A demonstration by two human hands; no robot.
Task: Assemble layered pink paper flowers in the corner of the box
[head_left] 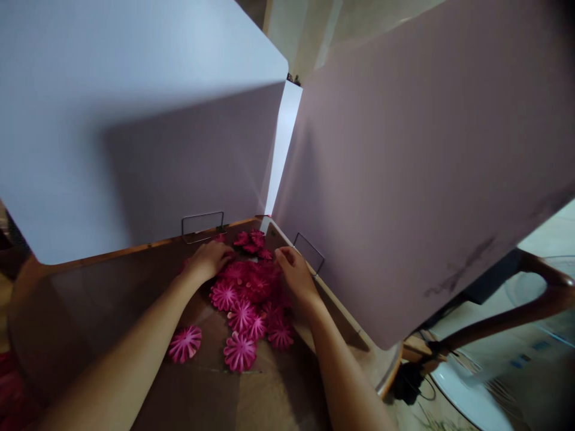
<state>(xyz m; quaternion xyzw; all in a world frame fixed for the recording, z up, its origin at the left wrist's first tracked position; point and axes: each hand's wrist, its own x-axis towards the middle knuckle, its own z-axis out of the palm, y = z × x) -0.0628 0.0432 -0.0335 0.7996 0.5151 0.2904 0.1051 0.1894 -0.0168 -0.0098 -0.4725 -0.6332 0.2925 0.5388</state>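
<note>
A loose pile of pink artificial flowers [241, 315] with ribbed petals lies on the brown tabletop [202, 395]. My left hand [209, 260] is at the pile's far left side, its fingers bent together and the tips partly hidden against the flowers. On the right, my right hand [294, 274] is closed with thumb and forefinger close together; whatever is in it is too small to make out. Between the hands and a little beyond lie more crumpled pink flowers [252, 240]. One flower [185, 343] sits apart, beside my left forearm.
Two large pale boards stand upright behind the pile, the left board [148, 173] and the right board [404, 167], meeting near a narrow bright gap. Thin wire stands [202, 227] touch their lower edges. A wooden chair part [503, 326] is at the right.
</note>
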